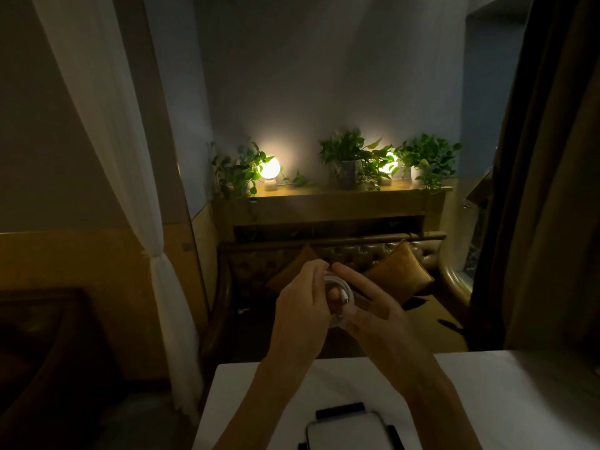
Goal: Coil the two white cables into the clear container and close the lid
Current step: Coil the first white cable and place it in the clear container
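Both my hands are raised above the far edge of the table, holding a coiled white cable point(337, 287) between them. My left hand point(300, 311) pinches the coil's left side, fingers curled round it. My right hand point(370, 306) supports the coil from the right, its fingers stretched across the top and its thumb inside the loop. A cable plug shows near the middle of the coil. The clear container point(349, 431) with black latches sits at the bottom of the view on the table, partly cut off. Only one cable is visible.
The white table point(487, 401) fills the lower right. Beyond it stand a dark tufted sofa point(373, 251) with orange cushions, and a shelf with two glowing lamps point(269, 168) and potted plants. A white curtain point(156, 254) hangs at left, a dark one at right.
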